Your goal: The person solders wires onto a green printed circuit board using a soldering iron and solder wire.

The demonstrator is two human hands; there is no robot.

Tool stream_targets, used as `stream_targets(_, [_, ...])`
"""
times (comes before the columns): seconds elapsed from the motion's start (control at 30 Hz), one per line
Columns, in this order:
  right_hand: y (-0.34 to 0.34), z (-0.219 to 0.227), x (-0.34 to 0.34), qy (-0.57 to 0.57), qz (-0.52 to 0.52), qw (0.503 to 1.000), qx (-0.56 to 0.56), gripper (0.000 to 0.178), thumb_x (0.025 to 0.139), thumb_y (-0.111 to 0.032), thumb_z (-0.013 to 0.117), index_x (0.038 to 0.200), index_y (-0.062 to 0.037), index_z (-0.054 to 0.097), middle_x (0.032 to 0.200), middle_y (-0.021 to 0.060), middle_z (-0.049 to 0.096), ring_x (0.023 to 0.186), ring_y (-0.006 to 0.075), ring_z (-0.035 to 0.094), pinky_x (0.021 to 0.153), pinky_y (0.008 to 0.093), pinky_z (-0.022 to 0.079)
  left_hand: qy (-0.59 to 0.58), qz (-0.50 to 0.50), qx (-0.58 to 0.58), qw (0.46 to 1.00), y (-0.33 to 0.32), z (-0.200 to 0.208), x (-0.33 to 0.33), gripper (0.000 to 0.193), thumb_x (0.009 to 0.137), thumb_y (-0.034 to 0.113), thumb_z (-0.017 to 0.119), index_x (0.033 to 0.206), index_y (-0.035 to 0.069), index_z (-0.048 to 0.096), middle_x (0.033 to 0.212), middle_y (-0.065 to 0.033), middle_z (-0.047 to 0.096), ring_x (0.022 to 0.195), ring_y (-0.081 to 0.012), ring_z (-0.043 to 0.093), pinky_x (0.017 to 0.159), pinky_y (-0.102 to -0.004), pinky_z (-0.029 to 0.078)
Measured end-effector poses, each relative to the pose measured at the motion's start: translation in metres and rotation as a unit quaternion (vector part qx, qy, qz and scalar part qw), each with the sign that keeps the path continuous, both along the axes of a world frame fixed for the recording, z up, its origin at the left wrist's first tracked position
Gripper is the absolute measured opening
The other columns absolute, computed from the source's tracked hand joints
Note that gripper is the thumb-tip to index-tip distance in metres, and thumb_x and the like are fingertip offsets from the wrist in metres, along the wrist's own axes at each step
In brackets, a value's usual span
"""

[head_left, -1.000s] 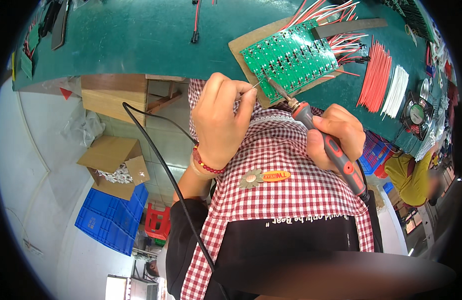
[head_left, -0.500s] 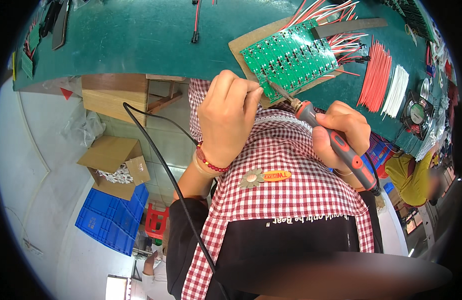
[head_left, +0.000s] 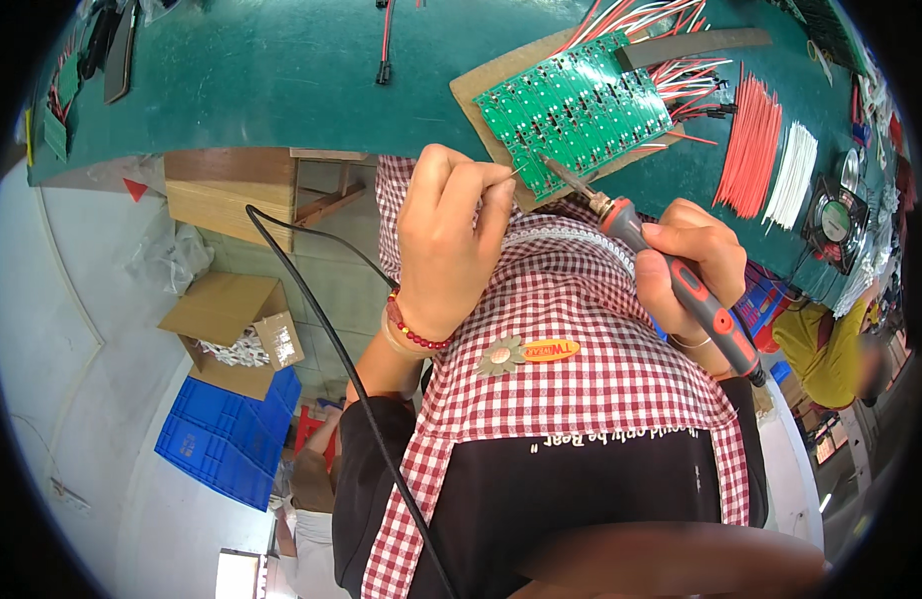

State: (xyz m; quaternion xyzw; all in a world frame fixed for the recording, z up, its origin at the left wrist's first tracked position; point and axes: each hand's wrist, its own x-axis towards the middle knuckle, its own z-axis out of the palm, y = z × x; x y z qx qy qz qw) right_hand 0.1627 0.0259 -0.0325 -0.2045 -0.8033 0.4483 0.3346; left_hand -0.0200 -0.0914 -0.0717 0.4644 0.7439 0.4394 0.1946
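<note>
My right hand [head_left: 702,262] is closed around the grey and red handle of a soldering iron [head_left: 689,290]. Its metal tip points up and left, over the near left corner of a green circuit board panel [head_left: 571,110]. Beside that corner my left hand [head_left: 449,235] pinches a thin wire [head_left: 516,173], of which only a short end shows past the fingertips. The panel lies tilted on a brown board [head_left: 468,88], with small parts in rows across it. Red and white leads [head_left: 671,18] extend from its far and right sides. A dark flat strip [head_left: 695,47] lies across its upper right.
Right of the panel lie bundles of red wires [head_left: 748,145] and white wires [head_left: 792,175], then a small fan [head_left: 833,225]. A black cable [head_left: 316,309] hangs left of my body. Below the bench stand an open carton [head_left: 222,309] and blue crate [head_left: 222,434]; another person [head_left: 820,344] is at far right.
The iron and my right hand have shifted slightly right and down, and its tip sits a little farther from my left fingertips. Another person's arm now shows near the red stool at lower left.
</note>
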Motion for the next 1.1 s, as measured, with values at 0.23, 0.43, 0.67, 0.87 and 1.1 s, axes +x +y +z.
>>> stream_targets(0.23, [-0.003,-0.002,0.011,0.012,-0.008,1.000,-0.011,0.019,0.066,0.003,0.066,0.083,0.0065,0.059,0.055,0.0082,0.054,0.041,0.0147,0.045,0.040,0.0283,0.033,-0.012,-0.018,-0.030,0.999,-0.009,0.006,-0.001,0.013,0.076,-0.003,0.071,0.083,0.001,0.061,0.081,-0.0069,0.053,0.061,-0.0141,0.051,0.053,-0.0256,0.043])
stream_targets(0.43, [-0.012,-0.006,0.026,0.029,-0.005,0.999,-0.032,0.018,0.068,0.002,0.066,0.084,0.0059,0.058,0.054,0.0077,0.053,0.040,0.0149,0.045,0.040,0.0286,0.032,-0.053,-0.005,-0.020,0.998,-0.013,0.009,0.006,0.013,0.076,-0.005,0.070,0.080,0.001,0.059,0.076,-0.0045,0.053,0.062,-0.0120,0.051,0.054,-0.0248,0.043])
stream_targets(0.67, [-0.021,-0.010,0.025,0.024,-0.016,1.000,0.003,0.019,0.068,0.002,0.068,0.084,0.0048,0.059,0.051,0.0065,0.050,0.039,0.0159,0.043,0.040,0.0292,0.032,-0.030,-0.032,-0.013,0.999,-0.013,0.005,0.009,0.013,0.076,-0.005,0.070,0.080,0.001,0.059,0.076,-0.0047,0.053,0.063,-0.0120,0.051,0.055,-0.0250,0.043])
stream_targets(0.87, [-0.023,-0.009,0.026,0.008,-0.015,1.000,0.017,0.021,0.066,0.003,0.069,0.084,0.0045,0.060,0.051,0.0060,0.050,0.039,0.0164,0.044,0.040,0.0293,0.032,-0.004,-0.034,-0.015,0.999,-0.011,-0.004,0.013,0.013,0.075,-0.005,0.070,0.080,0.001,0.059,0.076,-0.0055,0.055,0.063,-0.0138,0.054,0.056,-0.0265,0.044])
stream_targets(1.1, [-0.023,-0.006,0.023,-0.012,0.001,0.998,0.055,0.023,0.065,0.001,0.071,0.085,0.0032,0.061,0.052,0.0050,0.050,0.040,0.0171,0.045,0.040,0.0292,0.034,0.029,-0.031,-0.017,0.999,-0.003,-0.005,0.020,0.015,0.074,-0.004,0.072,0.081,0.001,0.060,0.075,-0.0080,0.055,0.064,-0.0195,0.057,0.057,-0.0306,0.046])
